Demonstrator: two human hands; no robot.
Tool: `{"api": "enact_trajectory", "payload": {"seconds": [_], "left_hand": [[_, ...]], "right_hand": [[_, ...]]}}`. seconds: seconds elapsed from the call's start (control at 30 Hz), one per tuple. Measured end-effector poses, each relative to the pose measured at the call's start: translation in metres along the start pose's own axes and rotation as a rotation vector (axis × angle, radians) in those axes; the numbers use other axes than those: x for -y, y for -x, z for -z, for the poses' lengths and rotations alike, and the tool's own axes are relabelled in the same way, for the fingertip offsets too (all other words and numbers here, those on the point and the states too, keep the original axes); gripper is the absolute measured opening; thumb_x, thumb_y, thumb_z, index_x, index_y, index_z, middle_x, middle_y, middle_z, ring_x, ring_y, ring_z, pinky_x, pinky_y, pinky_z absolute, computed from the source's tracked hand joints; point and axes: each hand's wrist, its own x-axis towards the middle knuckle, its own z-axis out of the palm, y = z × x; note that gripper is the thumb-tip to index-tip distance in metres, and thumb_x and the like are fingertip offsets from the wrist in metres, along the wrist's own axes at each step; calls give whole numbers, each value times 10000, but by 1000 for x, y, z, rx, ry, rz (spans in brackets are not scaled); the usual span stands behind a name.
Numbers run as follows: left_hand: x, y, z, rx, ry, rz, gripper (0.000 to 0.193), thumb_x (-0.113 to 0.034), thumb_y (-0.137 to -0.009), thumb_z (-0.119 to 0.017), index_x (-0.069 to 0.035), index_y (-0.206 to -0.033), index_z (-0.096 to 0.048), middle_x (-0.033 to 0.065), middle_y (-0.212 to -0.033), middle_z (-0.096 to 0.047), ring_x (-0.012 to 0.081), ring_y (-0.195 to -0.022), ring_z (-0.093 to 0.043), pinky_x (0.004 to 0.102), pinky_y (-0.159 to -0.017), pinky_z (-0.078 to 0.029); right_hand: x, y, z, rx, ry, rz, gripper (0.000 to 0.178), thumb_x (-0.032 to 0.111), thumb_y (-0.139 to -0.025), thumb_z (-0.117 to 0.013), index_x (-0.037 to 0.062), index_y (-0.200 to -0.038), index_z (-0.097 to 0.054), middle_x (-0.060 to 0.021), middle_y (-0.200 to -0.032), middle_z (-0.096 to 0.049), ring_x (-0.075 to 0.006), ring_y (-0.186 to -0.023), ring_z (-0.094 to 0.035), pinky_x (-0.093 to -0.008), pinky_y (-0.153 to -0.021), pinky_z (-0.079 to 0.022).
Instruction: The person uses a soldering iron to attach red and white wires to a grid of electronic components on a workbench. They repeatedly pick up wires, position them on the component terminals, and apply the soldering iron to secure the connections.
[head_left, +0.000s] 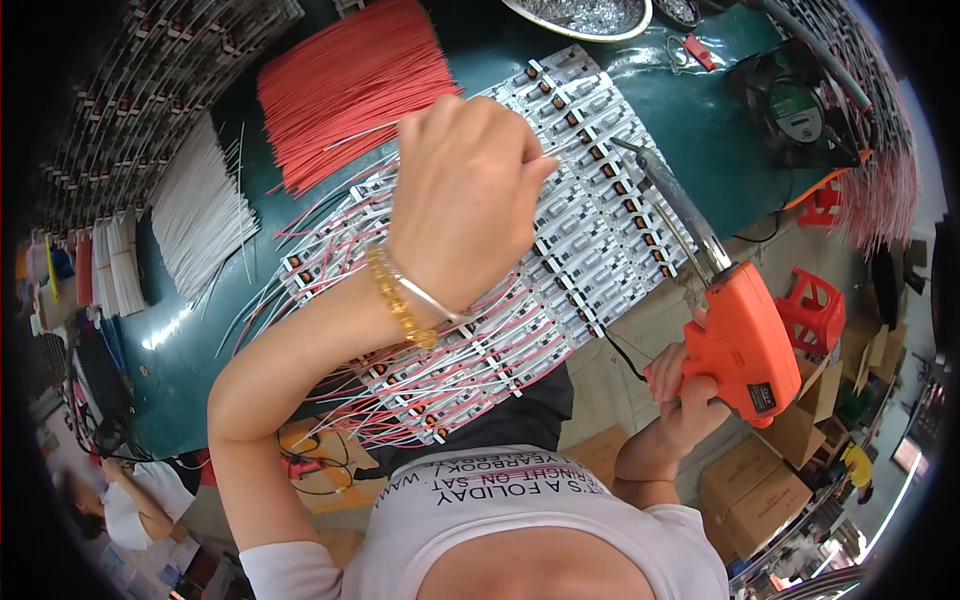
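My right hand (690, 395) grips an orange soldering gun (745, 340) by its handle. Its metal tip slants up and left over a grid of small silvery modules (590, 215) with dark and orange parts. Red and white wires stick out from many of the modules on the left. Above the middle of this grid is my left hand (465, 190), back upward and fingers curled; whatever they pinch is hidden beneath. A thick pile of red wires (350, 85) lies just beyond it, with a white wire across the pile ending near my knuckles.
White wires (205, 215) lie in a bundle on the green table (165, 380). A metal bowl (585, 18) and a black fan (795, 108) stand at the back. Red stools (810, 310) and cardboard boxes (755, 495) are on the right. Another person (145, 500) is at lower left.
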Motion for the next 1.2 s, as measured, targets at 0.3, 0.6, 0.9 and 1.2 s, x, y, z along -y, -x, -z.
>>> {"api": "enact_trajectory", "payload": {"seconds": [0.3,0.6,0.9,1.2], "left_hand": [[0,0,-9,39,-43,-8,137,-101,-747,-687,-67,-733,-556,75,-771,-552,274,-802,-494,375,-742,-339],[-1,-2,-13,18,-82,-48,149,-101,-742,-692,-69,-726,-548,76,-755,-538,278,-793,-494,378,-738,-345],[-1,-1,-14,8,-96,-62,148,-104,-744,-689,-71,-722,-546,73,-753,-537,277,-794,-496,378,-723,-346],[-9,1,2,-23,77,-86,120,-126,-744,-708,-69,-681,-623,14,-597,-539,210,-632,-503,363,-771,-358]], "right_hand": [[-12,3,7,36,63,-4,702,490,-841,-616,-111,-1167,-455,9,-508,-430,-81,-382,-399,-223,-406,-349],[-12,7,8,31,104,-27,645,447,-843,-641,-105,-1123,-460,3,-503,-428,-88,-385,-396,-232,-407,-342],[-4,4,4,44,58,20,706,455,-841,-639,-123,-1195,-441,12,-505,-425,-75,-384,-385,-218,-402,-319],[-5,14,13,-76,47,24,737,478,-839,-629,-124,-1210,-422,21,-495,-412,-77,-373,-384,-224,-384,-329]]}}
